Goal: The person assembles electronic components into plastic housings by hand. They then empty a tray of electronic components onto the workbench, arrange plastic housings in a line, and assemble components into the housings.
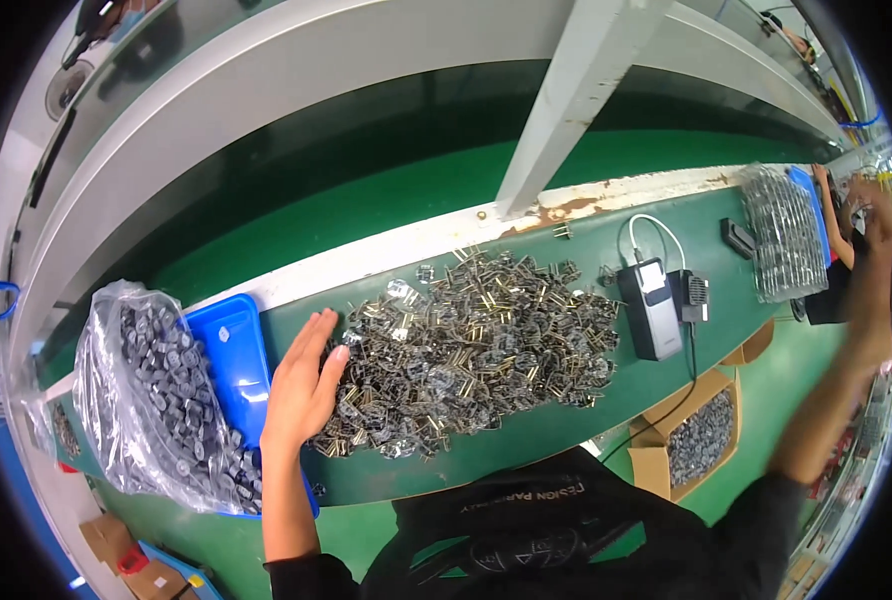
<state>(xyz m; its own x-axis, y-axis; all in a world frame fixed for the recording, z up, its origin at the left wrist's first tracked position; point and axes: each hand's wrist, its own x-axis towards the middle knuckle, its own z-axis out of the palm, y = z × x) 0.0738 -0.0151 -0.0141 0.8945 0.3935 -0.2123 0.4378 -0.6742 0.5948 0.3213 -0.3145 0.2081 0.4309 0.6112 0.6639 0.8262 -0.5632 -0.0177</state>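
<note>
A large heap of small plug-like parts (486,345), dark or clear bodies with brass-coloured pins, spreads over the green bench top (386,485). My left hand (306,385) rests against the heap's left edge, fingers stretched out and thumb apart, gripping nothing. Beside it on the left lies a blue tray (234,350), partly under a clear plastic bag (106,370) of small grey parts (171,370). Raised at the far right, away from the heap, my right hand (878,215) is blurred, so its fingers cannot be made out.
Right of the heap lie a black power bank (652,310) with a white cable and a small black device (694,295). Farther right are stacked clear plastic trays (781,235) and a co-worker's arm (834,215). A cardboard box (651,455) of grey parts stands below; a white post (576,100) rises behind.
</note>
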